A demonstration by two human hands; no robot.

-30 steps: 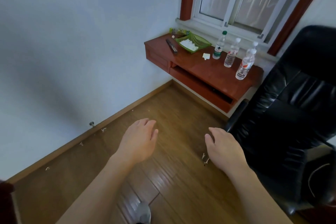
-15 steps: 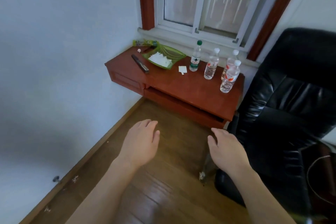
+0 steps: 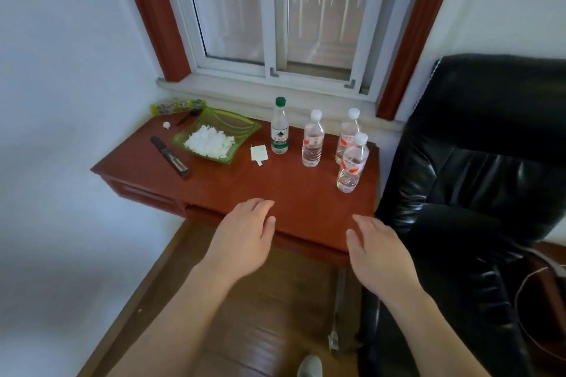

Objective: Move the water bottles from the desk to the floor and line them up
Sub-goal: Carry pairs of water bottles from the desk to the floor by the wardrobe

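Several water bottles stand upright on the red-brown desk [image 3: 232,187] under the window. A green-capped bottle [image 3: 279,127] with a green label stands left of a white-capped, red-labelled bottle [image 3: 312,140]. Two more red-labelled bottles are at the right end: one at the back [image 3: 345,131], one nearer me [image 3: 352,164]. My left hand [image 3: 245,239] hovers over the desk's front edge, fingers apart, holding nothing. My right hand [image 3: 378,254] is beside it, also open and empty. Both hands are well short of the bottles.
A green glass dish [image 3: 242,128] with white bits, a dark knife [image 3: 169,156] and a small paper tag [image 3: 259,154] lie on the desk's left half. A black leather chair [image 3: 474,193] stands tight against the desk's right end. Brown wood floor [image 3: 260,315] lies below, with a white wall at left.
The view has closed in on the desk and swung upward; the bottles now look nearer. Both hands have gone from over the floor to over the desk's front edge.
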